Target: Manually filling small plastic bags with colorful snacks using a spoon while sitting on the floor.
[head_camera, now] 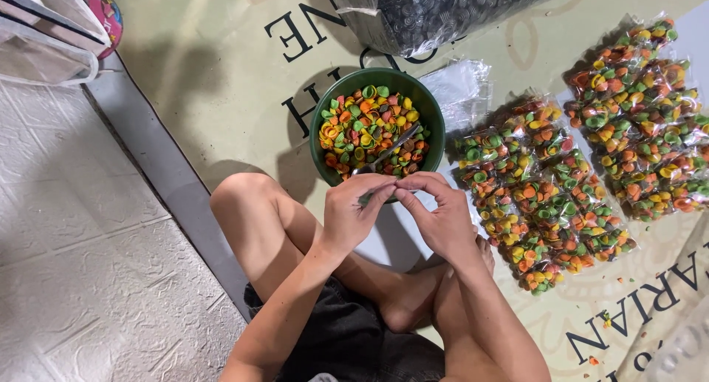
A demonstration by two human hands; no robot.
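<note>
1. The left hand (354,213) and right hand (440,213) meet fingertip to fingertip just in front of the bowl, both pinched together on a small clear packet (387,192) held between them; the packet is mostly hidden, so what it holds cannot be told.
2. Just beyond the hands stands a green bowl (431,120) on the mat (221,94), filled with orange, yellow and green shell-shaped snacks (358,127); a metal spoon (391,151) lies in it.
3. To the right, filled packets (546,197) of the same snacks lie in rows on the mat, with a second group (642,116) farther right.
4. Beside the bowl on the far right lie empty clear bags (461,90).
5. At the far edge sits a large sack of dark pieces (436,12).
</note>
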